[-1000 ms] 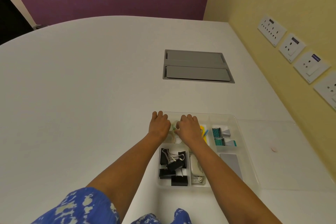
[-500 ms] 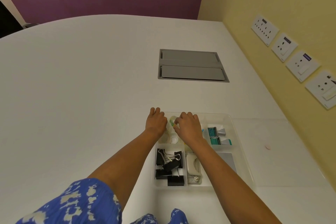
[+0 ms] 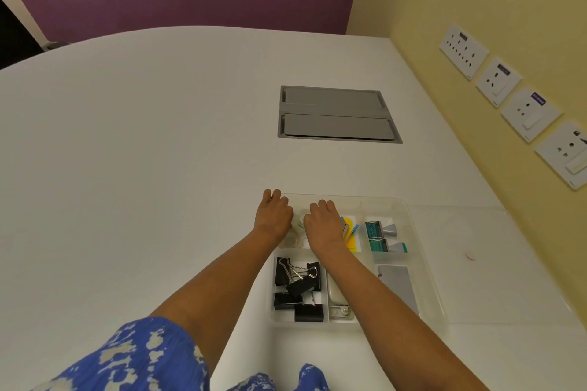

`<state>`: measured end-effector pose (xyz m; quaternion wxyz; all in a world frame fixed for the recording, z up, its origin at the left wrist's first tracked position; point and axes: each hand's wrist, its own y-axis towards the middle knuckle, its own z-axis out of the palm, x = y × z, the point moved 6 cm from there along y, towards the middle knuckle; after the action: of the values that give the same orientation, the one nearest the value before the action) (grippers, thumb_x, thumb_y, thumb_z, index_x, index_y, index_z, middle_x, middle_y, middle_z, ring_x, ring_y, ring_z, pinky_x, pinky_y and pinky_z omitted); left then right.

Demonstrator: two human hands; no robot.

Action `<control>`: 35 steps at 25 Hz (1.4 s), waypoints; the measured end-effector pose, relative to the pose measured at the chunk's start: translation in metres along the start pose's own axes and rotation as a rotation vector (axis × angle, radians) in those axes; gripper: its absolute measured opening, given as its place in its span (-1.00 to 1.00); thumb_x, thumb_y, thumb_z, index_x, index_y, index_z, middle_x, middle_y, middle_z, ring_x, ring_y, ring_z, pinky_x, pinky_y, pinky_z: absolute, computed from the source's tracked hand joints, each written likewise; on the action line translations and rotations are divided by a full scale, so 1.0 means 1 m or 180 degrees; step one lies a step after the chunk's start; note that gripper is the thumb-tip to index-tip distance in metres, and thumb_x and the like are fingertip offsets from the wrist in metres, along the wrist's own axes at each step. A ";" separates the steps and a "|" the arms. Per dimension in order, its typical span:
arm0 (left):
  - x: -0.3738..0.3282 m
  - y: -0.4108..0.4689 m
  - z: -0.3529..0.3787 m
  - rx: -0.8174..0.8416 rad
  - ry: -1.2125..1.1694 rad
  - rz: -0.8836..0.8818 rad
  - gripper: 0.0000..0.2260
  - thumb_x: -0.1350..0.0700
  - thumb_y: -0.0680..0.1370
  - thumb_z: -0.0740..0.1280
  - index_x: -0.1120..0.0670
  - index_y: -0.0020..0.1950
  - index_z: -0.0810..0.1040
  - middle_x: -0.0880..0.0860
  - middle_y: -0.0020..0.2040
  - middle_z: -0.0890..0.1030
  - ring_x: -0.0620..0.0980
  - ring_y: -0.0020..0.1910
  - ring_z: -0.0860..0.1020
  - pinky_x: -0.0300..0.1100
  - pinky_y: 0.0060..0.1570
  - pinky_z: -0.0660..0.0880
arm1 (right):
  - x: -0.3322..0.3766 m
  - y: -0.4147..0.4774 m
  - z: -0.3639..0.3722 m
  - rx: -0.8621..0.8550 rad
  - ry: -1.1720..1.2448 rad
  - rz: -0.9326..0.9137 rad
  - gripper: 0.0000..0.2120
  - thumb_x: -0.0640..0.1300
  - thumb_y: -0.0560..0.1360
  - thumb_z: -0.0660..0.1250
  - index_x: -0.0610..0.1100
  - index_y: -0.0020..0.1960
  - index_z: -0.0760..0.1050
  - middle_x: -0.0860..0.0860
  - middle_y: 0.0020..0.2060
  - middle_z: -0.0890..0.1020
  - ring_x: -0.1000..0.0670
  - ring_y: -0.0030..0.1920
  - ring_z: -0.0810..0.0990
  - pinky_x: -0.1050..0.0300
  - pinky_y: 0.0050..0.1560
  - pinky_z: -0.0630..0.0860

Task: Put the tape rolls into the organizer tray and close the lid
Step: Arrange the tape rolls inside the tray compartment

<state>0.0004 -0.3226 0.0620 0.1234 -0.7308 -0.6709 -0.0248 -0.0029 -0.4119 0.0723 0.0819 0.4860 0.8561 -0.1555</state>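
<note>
Fingers [image 3: 320, 207] of the right hand [image 3: 322, 225] curl over the tape rolls [image 3: 300, 221] in the organizer tray's [image 3: 425, 263] far-left compartment; whether they grip is hidden. Left hand [image 3: 273, 214] rests alongside, fingers bent (hold unclear). Binder clips [image 3: 298, 287] fill the nearer compartment.

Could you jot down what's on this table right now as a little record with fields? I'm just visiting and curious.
setting: white table beside a yellow wall
organizer tray: clear, compartmented, lid not on it
lid: clear sheet flat on the table right of the tray
left hand: at the tray's far left corner
right hand: over the far left compartment
tape rolls: pale rolls in that compartment, between the hands
binder clips: black, near left compartment
grip: cannot tell for either hand
</note>
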 end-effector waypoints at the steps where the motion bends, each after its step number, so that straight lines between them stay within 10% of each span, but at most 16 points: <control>1: 0.000 0.000 0.000 -0.0011 -0.0006 0.0008 -0.69 -0.02 0.60 0.23 0.13 0.19 0.60 0.08 0.18 0.56 0.11 0.32 0.34 -0.02 0.37 0.16 | 0.000 0.000 0.001 0.0018 0.0035 -0.0009 -0.73 -0.28 0.57 0.18 -0.23 0.23 0.49 -0.15 0.21 0.50 -0.15 0.30 0.38 0.02 0.41 0.22; 35: -0.003 -0.005 -0.002 -0.0297 -0.0513 0.0003 -0.77 0.12 0.61 0.22 0.07 0.20 0.59 0.05 0.11 0.62 0.07 0.22 0.41 -0.03 0.27 0.20 | -0.006 0.000 0.002 -0.0294 0.0243 0.0069 -0.76 -0.32 0.55 0.19 -0.21 0.19 0.49 -0.14 0.12 0.56 -0.15 0.20 0.47 0.02 0.31 0.30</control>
<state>-0.0050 -0.3253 0.0638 0.0349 -0.7358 -0.6763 0.0029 0.0004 -0.4174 0.0719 0.0732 0.4965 0.8596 -0.0962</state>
